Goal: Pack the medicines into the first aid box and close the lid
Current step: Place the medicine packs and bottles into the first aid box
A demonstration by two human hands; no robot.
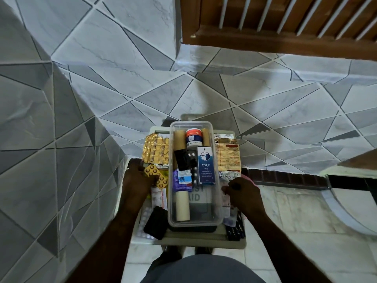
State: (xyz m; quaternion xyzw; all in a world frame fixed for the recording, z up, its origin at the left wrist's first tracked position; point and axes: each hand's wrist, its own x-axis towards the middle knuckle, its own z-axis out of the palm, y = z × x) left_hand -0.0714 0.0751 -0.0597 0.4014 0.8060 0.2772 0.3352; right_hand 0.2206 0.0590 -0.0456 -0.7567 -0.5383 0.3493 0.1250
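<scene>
Dim, bluish, flat light on my feed. Box (217,193) sharp, slight glare on its rim. Left hand (138,181) and right hand (243,194) beside box underexposed, near black. Tiles (102,58) far from box warp and smear.

The box (193,223) stands on the surface (193,236) between the left hand (138,180) and the right hand (241,194). In it, a jar (193,137) lies farthest from both hands, a carton (206,165) lies toward the right hand, and a roll (182,205) is nearest. Foil strips (156,149) lie beyond the left hand, which holds a blister pack (155,176), and a pouch (156,222) lies nearer than it.
</scene>
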